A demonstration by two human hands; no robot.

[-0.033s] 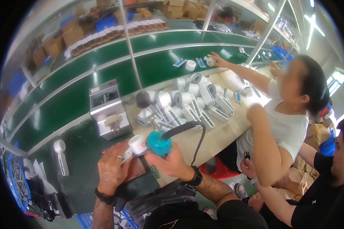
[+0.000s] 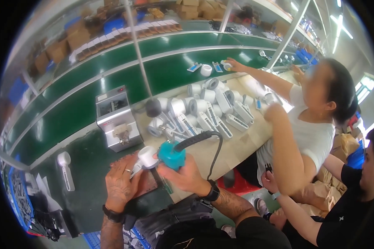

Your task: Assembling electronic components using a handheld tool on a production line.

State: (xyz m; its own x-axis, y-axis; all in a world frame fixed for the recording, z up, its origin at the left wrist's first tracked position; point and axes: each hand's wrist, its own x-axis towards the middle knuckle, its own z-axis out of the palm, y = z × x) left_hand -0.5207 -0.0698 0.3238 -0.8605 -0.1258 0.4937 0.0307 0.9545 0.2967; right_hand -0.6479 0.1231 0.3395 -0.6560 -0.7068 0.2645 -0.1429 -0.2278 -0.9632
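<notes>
My left hand [image 2: 121, 179] is closed around the handle of a white round-headed device [image 2: 148, 157]. That device is tilted over a reddish-brown pad [image 2: 147, 185], its head toward my right hand. My right hand [image 2: 186, 176] grips a teal corded hand tool [image 2: 171, 155] right beside the white head. A thick black cable [image 2: 199, 139] curves off the tool, and a metal fitting shows at its upper end. The tool's working tip is hidden, so I cannot tell whether it touches the device.
Many similar white devices [image 2: 207, 106] lie heaped beyond the tool. A metal bench machine [image 2: 118, 120] stands ahead of my left hand, and one device [image 2: 65, 171] lies far left. A co-worker [image 2: 305, 128] at right reaches to the green conveyor [image 2: 170, 66]. Another person sits at lower right.
The co-worker's outstretched hand has come down onto a small white round part on the conveyor. My hands and the device they work at have barely shifted.
</notes>
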